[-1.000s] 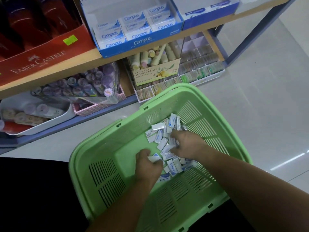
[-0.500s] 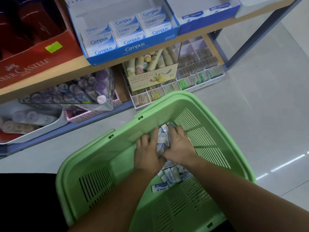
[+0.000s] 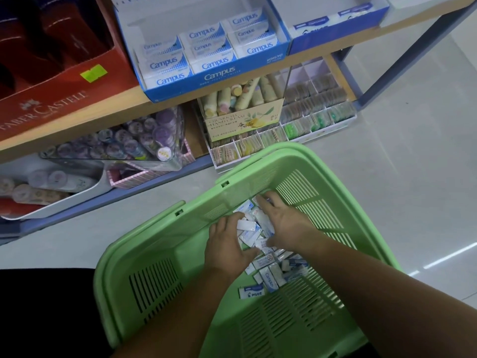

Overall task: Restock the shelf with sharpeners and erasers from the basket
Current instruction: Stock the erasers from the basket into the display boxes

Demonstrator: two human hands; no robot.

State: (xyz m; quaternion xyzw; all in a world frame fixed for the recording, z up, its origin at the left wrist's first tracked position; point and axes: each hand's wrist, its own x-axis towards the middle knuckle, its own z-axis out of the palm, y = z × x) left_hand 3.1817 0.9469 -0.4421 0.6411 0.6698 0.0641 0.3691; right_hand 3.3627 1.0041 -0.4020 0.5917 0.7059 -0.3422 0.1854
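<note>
A green plastic basket stands on the floor in front of the shelf. Inside it lies a heap of small white-and-blue erasers. My left hand and my right hand cup that heap from both sides, fingers curled round a bunch of them. More loose erasers lie just below my hands, and a single PILOT eraser sits apart on the basket floor. On the upper shelf a blue Campus eraser box is partly filled, its back rows bare.
A red Faber-Castell box sits left of the Campus box, another blue box to its right. The lower shelf holds a hand cream box, a clear compartment tray, a clear tub and a white tray.
My hands moved from apart in the pile to the basket's far side and closed together round a bunch of erasers. The view has tilted slightly toward the shelf.
</note>
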